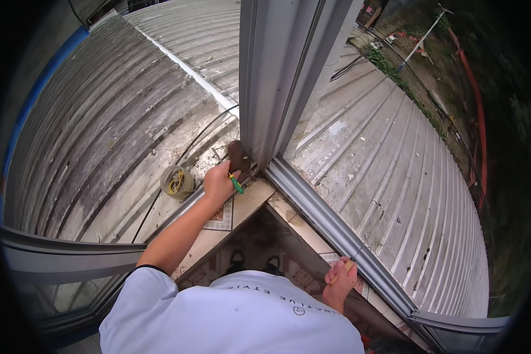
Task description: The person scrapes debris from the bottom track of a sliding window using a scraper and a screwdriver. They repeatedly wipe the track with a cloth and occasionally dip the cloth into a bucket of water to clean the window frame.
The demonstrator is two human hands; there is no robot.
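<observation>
My left hand (219, 181), outside the left window track beside the corner post, is closed round a tool with a green and yellow handle (236, 183); a thin grey piece shows beyond the fingers. Just past the hand a brown object (236, 155) lies against the foot of the grey metal corner post (270, 79); its kind is unclear. At the right sill my right hand (341, 281) grips a tool by its pale, wooden-looking handle (343, 271). The thin dark shaft of this tool (359, 251) points over the metal window track (323, 208).
A round container (177, 182) with yellow wire or cord stands on the corrugated roof (128, 146) near my left hand. A black cable (194, 140) runs past it. Window sashes stand at the lower left (71, 261) and lower right (460, 322). Decorated tiles (221, 217) cover the sill.
</observation>
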